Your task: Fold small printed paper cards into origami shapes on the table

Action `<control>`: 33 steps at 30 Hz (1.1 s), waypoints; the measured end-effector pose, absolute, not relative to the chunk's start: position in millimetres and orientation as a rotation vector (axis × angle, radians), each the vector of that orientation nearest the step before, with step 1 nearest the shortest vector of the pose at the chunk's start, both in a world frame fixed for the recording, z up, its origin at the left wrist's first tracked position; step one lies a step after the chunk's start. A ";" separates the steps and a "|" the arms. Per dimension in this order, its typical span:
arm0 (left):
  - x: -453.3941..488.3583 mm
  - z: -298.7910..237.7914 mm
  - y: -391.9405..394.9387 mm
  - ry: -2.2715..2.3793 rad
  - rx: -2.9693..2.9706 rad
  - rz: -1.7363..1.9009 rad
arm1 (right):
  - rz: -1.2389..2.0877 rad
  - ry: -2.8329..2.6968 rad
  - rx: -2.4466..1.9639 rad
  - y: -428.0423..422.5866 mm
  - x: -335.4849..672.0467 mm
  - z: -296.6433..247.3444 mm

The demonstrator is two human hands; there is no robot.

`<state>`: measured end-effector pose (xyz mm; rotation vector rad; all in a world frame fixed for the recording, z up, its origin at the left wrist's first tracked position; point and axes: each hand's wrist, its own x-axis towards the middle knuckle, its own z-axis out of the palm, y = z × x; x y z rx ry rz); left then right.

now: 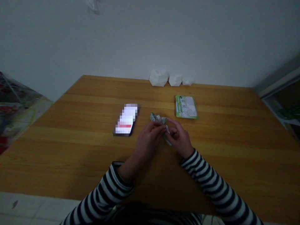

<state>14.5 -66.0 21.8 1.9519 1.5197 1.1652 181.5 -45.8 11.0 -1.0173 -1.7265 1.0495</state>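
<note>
- We are holding a crumpled green-and-white foil wrapper (159, 119) up just above the bench, between our hands and near its middle.
- We are gripping it with our left hand (148, 140), the fingers (156, 126) closed around its near side.
- We are pinching it with our right hand (180, 139) too, the fingers (173, 124) curling in tightly from the other side, while a pale strip of the wrapper is poking out below them.
- We are working over a long honey-brown wooden bench (217, 140), with black-and-white striped sleeves (211, 184) covering both forearms.
- A black smartphone (126, 120) is lying flat to the left of our hands, its lit screen blurred beyond reading.
- A flat green-and-white printed card (186, 107) is lying beyond the right hand, just past the wrapper.
- Three lumps of crumpled white paper (158, 77) are sitting in a row at the far edge of the bench, against a pale grey wall (150, 37).
</note>
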 end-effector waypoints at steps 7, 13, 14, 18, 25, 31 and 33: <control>12.6 21.0 -58.2 1.179 1.232 1.170 | 1.224 -1.485 -0.952 -38.2 187.0 10.7; 6.7 25.9 -52.5 1.086 1.131 1.122 | 1.449 -1.563 -0.860 -28.8 197.8 9.2; 5.1 26.9 -52.3 1.072 1.100 1.094 | 1.469 -1.580 -0.832 -27.6 200.4 8.9; -0.5 28.0 -51.7 1.003 0.979 1.031 | 1.500 -1.640 -0.744 -24.3 207.6 7.3; -1.5 28.6 -51.9 0.927 1.096 1.017 | 1.551 -1.616 -0.719 -23.0 210.8 5.7; 3.4 24.9 -53.9 0.982 1.184 1.028 | 1.615 -1.503 -0.706 -24.1 209.5 2.3; 4.0 25.3 -54.1 1.032 1.231 1.021 | 1.565 -1.503 -0.730 -24.6 207.6 1.4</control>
